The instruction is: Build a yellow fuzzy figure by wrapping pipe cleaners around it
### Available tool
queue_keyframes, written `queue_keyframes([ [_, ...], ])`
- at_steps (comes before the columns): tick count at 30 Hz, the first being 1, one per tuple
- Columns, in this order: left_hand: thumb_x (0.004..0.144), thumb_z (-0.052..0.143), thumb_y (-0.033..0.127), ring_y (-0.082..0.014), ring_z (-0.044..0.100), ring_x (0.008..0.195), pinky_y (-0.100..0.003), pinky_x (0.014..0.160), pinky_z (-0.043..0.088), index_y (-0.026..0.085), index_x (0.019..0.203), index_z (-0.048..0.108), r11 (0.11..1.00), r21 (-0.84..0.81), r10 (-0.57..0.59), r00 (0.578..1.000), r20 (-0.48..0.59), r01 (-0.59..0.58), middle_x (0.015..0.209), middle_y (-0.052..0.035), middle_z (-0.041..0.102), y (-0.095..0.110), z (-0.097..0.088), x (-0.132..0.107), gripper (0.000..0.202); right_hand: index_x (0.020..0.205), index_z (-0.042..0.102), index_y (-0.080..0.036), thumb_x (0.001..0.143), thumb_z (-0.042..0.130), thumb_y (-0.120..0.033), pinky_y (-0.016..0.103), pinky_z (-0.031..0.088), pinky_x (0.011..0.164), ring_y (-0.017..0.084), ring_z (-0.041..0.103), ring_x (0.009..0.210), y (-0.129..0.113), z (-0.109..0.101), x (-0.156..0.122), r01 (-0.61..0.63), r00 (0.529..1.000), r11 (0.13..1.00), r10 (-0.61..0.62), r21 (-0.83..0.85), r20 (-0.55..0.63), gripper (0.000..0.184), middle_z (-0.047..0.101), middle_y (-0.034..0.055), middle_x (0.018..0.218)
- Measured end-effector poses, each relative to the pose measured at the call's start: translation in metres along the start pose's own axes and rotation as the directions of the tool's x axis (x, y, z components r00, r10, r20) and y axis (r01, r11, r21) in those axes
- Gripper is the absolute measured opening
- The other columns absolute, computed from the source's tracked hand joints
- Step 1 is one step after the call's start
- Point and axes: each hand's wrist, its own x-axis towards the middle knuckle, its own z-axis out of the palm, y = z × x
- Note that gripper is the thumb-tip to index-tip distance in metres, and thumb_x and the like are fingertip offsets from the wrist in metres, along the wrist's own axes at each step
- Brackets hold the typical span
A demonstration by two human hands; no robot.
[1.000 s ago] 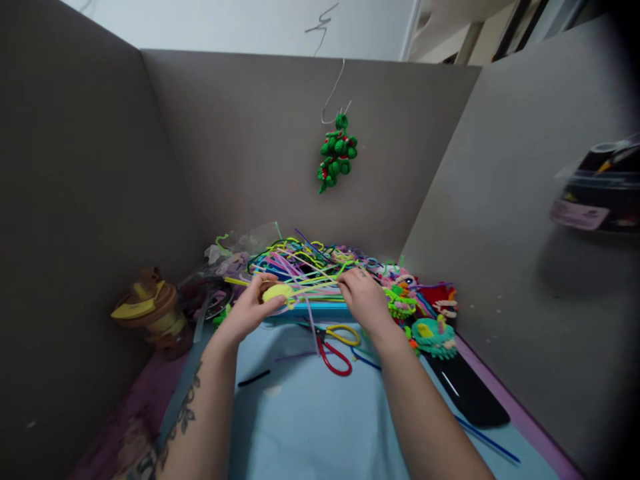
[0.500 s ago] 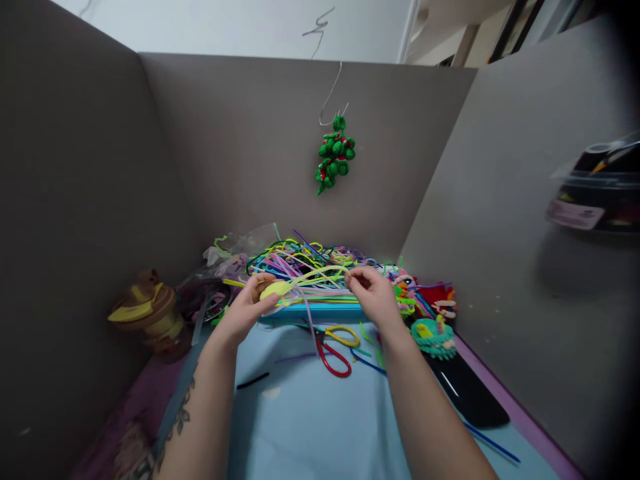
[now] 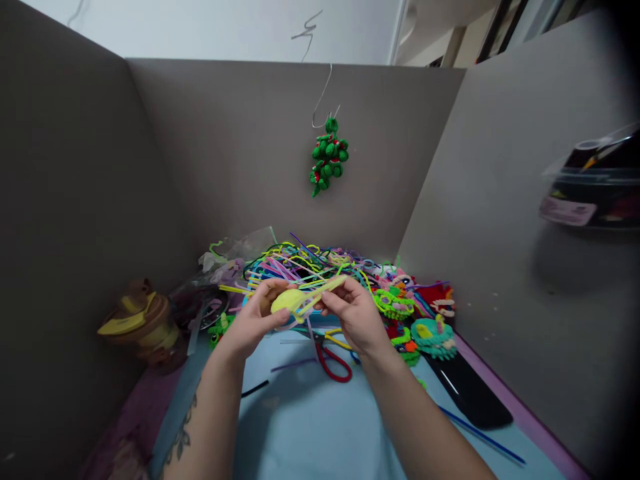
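My left hand (image 3: pixel 250 323) pinches a rounded yellow fuzzy piece (image 3: pixel 287 301), apparently made of pipe cleaner, between thumb and fingers. From it, yellow pipe cleaner strands (image 3: pixel 321 289) run across to my right hand (image 3: pixel 354 312), whose thumb and fingertips are closed on them. Both hands are raised over the front of a heap of coloured pipe cleaners (image 3: pixel 300 257). Just below them on the blue surface lie scissors (image 3: pixel 334 363) with one red and one yellow handle, the yellow one partly hidden by my right hand.
Finished pipe cleaner pieces, among them a turquoise one (image 3: pixel 434 340), sit at the right beside a black phone-like slab (image 3: pixel 473 395). A brown and yellow pot (image 3: pixel 150 327) stands left. A green ornament (image 3: pixel 330 157) hangs on the grey back panel (image 3: pixel 240 147); a clear pouch (image 3: pixel 595 183) hangs right.
My right hand has come closer to my left and slightly lower, turning inward. The strand, which arched loosely between the hands, now runs in a shorter, folded span. The view has shifted slightly.
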Motion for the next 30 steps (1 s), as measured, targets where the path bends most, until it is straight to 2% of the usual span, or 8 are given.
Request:
queue_keyframes([
  [5,0.069,0.073,0.023,-0.0230,0.051,0.111,-0.030,0.087,0.041,0.021,0.108,0.052,1.000,0.023,0.002,1.000,-0.001,-0.002,0.117,-0.0079,0.055,0.004,0.003,0.000,0.043,0.072,0.060,-0.020,0.064,0.071,-0.022,0.023,0.047,0.062,0.011,0.057,0.063,0.007,-0.001,0.003,0.065,0.997,0.996,-0.067,-0.069,-0.035,0.013,0.061,-0.0032,0.067],
  [9,0.070,0.073,0.025,-0.0230,0.051,0.110,-0.031,0.088,0.042,0.021,0.107,0.052,1.000,0.028,0.005,1.000,-0.005,-0.005,0.117,-0.0085,0.055,0.005,0.004,-0.001,0.043,0.071,0.060,-0.020,0.062,0.071,-0.022,0.023,0.046,0.061,0.011,0.055,0.062,0.006,-0.003,0.004,0.054,0.991,0.999,-0.055,-0.009,-0.121,0.014,0.060,-0.0042,0.065],
  [12,0.068,0.074,0.025,-0.0234,0.052,0.109,-0.031,0.087,0.043,0.021,0.107,0.053,1.000,0.030,-0.006,1.000,-0.008,0.006,0.117,-0.0085,0.056,0.004,0.004,0.000,0.044,0.069,0.063,-0.020,0.060,0.071,-0.020,0.025,0.046,0.064,0.013,0.056,0.064,0.006,-0.002,0.004,0.014,0.995,1.000,-0.016,-0.025,-0.096,0.012,0.061,-0.0030,0.065],
  [15,0.067,0.075,0.025,-0.0234,0.052,0.109,-0.031,0.086,0.043,0.021,0.105,0.053,1.000,0.026,0.007,1.000,-0.015,-0.006,0.116,-0.0080,0.056,0.002,0.006,0.000,0.044,0.069,0.067,-0.019,0.058,0.073,-0.021,0.028,0.047,0.071,0.016,0.059,0.075,0.008,0.000,0.002,-0.047,0.999,0.998,0.046,-0.033,-0.019,0.013,0.067,0.0023,0.087],
  [17,0.067,0.075,0.025,-0.0232,0.052,0.108,-0.031,0.087,0.043,0.022,0.105,0.054,1.000,0.020,0.024,1.000,-0.020,-0.023,0.115,-0.0077,0.057,0.001,0.007,0.001,0.044,0.067,0.069,-0.019,0.056,0.075,-0.021,0.029,0.047,0.075,0.017,0.060,0.084,0.010,0.001,0.001,-0.080,0.997,0.997,0.081,-0.018,0.008,0.014,0.064,0.0043,0.107],
  [19,0.067,0.075,0.024,-0.0233,0.052,0.108,-0.031,0.088,0.042,0.021,0.105,0.054,0.999,0.012,0.051,0.998,-0.022,-0.051,0.115,-0.0078,0.057,0.000,0.008,0.002,0.043,0.065,0.069,-0.018,0.054,0.076,-0.021,0.029,0.046,0.077,0.018,0.059,0.088,0.011,0.003,0.000,-0.112,0.994,0.994,0.112,0.000,0.010,0.014,0.061,0.0046,0.113],
  [26,0.067,0.075,0.022,-0.0228,0.052,0.108,-0.032,0.089,0.041,0.021,0.106,0.053,0.993,0.046,0.113,0.993,-0.011,-0.113,0.117,-0.0075,0.055,-0.005,0.009,0.004,0.045,0.064,0.067,-0.017,0.047,0.077,-0.017,0.026,0.047,0.065,0.015,0.060,0.071,0.012,0.009,-0.003,-0.223,0.975,0.969,0.222,0.107,0.027,0.020,0.066,0.0005,0.075],
  [30,0.067,0.075,0.021,-0.0212,0.053,0.104,-0.031,0.088,0.041,0.021,0.108,0.052,0.987,0.079,0.139,0.990,-0.020,-0.137,0.115,-0.0069,0.055,-0.006,0.009,0.005,0.047,0.065,0.064,-0.016,0.047,0.079,-0.019,0.023,0.049,0.057,0.014,0.060,0.064,0.009,0.011,-0.005,-0.313,0.949,0.931,0.300,0.187,0.095,0.023,0.064,-0.0007,0.070],
])
